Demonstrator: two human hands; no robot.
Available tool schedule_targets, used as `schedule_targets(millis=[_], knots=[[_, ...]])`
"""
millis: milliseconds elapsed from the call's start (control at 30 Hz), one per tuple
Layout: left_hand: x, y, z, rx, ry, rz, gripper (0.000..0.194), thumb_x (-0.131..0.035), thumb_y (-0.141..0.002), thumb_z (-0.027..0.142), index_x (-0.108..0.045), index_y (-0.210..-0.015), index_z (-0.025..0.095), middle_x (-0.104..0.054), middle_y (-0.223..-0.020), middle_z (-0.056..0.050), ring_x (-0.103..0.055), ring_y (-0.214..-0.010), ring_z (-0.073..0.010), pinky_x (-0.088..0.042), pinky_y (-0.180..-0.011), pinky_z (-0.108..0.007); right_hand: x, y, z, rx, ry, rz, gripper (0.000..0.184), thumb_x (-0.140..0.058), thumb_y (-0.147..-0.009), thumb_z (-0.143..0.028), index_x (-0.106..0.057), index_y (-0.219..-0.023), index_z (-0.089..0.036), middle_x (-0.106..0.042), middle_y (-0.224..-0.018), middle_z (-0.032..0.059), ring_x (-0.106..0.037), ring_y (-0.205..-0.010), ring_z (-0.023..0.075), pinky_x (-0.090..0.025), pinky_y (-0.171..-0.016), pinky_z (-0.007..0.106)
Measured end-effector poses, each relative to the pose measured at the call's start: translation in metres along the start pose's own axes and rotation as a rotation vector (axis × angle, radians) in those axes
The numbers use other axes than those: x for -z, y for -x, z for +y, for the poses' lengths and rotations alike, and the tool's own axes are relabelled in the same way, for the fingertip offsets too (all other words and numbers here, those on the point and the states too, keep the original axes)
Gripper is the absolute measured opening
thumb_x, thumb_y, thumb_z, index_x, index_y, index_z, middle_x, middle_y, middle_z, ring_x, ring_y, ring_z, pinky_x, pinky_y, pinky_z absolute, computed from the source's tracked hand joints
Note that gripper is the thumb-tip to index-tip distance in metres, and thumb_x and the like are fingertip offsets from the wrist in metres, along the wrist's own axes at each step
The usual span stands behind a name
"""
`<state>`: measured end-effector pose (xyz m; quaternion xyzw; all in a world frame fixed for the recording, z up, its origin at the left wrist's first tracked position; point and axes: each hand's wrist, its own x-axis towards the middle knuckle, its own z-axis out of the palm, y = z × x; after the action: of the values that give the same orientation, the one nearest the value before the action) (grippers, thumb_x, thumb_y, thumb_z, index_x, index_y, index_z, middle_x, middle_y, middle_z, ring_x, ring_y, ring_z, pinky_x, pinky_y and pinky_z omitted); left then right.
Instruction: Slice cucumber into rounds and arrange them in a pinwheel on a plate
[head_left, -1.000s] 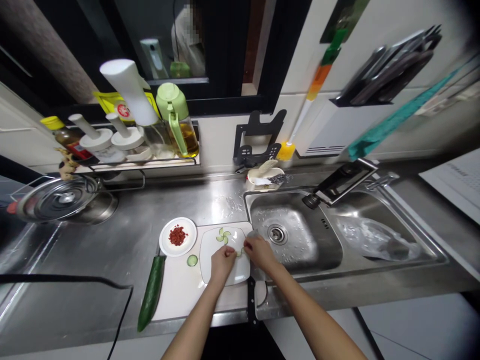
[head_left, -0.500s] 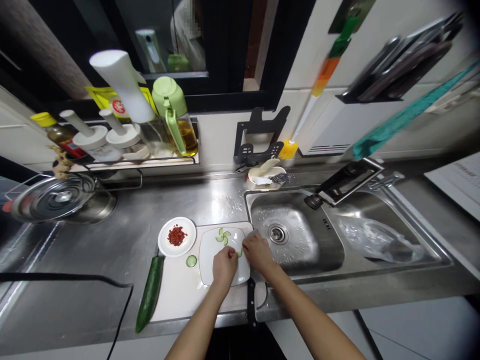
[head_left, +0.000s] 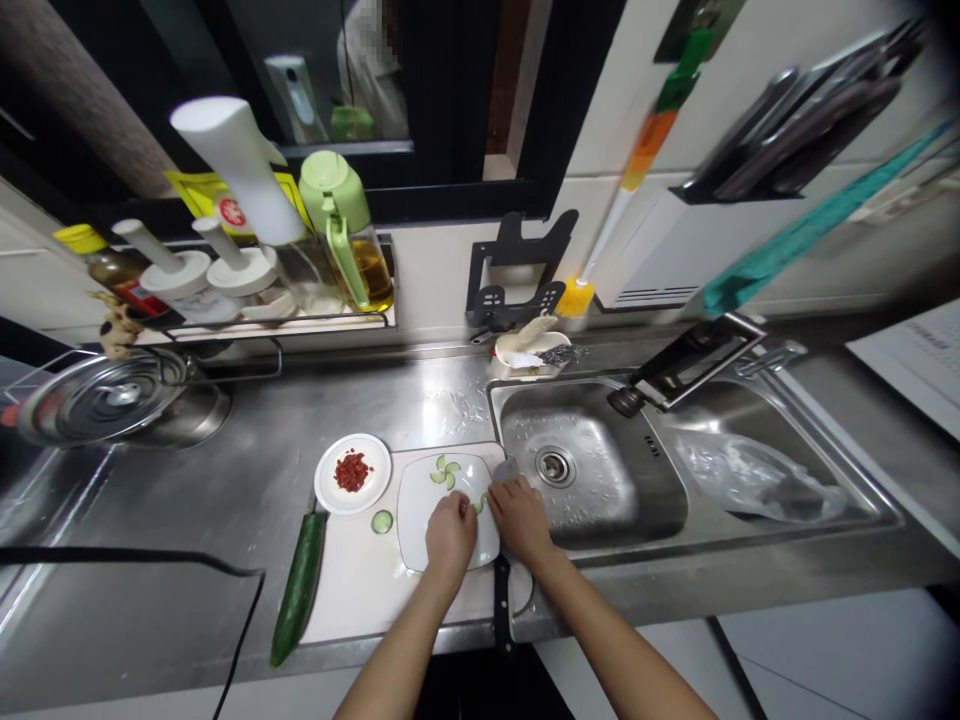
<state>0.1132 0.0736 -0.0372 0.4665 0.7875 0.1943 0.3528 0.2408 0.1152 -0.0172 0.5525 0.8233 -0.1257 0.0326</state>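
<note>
A white square plate (head_left: 420, 545) lies on a pale cutting board (head_left: 345, 590). Thin cucumber slices (head_left: 445, 472) form a fanned flower near its far side; more green slices (head_left: 481, 504) show between my hands. Over the plate, my left hand (head_left: 451, 540) is closed in a pinch, and what its fingertips hold is hidden. My right hand (head_left: 521, 518) is at the plate's right rim, fingers loosely extended toward the slices. Beneath it passes a knife, its black handle (head_left: 502, 600) pointing toward me and part of its blade showing beyond the fingers.
Left of the plate are a small dish (head_left: 324, 478) of chopped red pieces, a cucumber round (head_left: 382, 522) and a long cucumber (head_left: 300, 590). A steel sink (head_left: 600, 430) adjoins on the right. Seasoning jars and an oil bottle (head_left: 349, 240) stand on a rack behind.
My right hand has shifted slightly right, and its fingers lie flatter. My left hand stays pinched in nearly the same place. The view has moved slightly.
</note>
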Motion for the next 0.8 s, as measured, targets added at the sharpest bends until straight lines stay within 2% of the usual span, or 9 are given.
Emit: schedule_targets(millis=[300, 567, 800], knots=[[0.002, 0.002, 0.001, -0.039, 0.0, -0.001, 0.012, -0.05, -0.081, 0.022, -0.06, -0.076, 0.019, -0.06, -0.076, -0.004, -0.055, -0.076, -0.0165, -0.033, -0.068, -0.025, -0.015, 0.031, -0.004, 0.011, -0.005, -0.043, 0.033, -0.036, -0.094, -0.025, -0.051, -0.123, -0.022, -0.066, -0.091, 0.0086, -0.055, -0.091, 0.0232, -0.029, -0.072, 0.033], [0.001, 0.004, 0.001, -0.035, -0.048, -0.024, 0.015, -0.046, -0.085, 0.023, -0.061, -0.085, 0.019, -0.062, -0.083, -0.006, -0.056, -0.081, -0.017, -0.034, -0.07, -0.026, -0.019, 0.031, -0.005, 0.012, 0.022, -0.077, 0.036, -0.035, -0.093, -0.024, -0.048, -0.127, -0.021, -0.067, -0.09, 0.0098, -0.057, -0.091, 0.0239, -0.031, -0.073, 0.034], [0.001, 0.004, 0.0, -0.053, -0.054, -0.022, 0.015, -0.046, -0.085, 0.023, -0.061, -0.084, 0.019, -0.062, -0.083, -0.006, -0.057, -0.081, -0.0169, -0.035, -0.071, -0.026, -0.014, 0.031, -0.009, 0.005, 0.048, -0.083, 0.037, -0.035, -0.093, -0.023, -0.047, -0.128, -0.02, -0.067, -0.091, 0.0101, -0.057, -0.092, 0.0229, -0.032, -0.074, 0.033]])
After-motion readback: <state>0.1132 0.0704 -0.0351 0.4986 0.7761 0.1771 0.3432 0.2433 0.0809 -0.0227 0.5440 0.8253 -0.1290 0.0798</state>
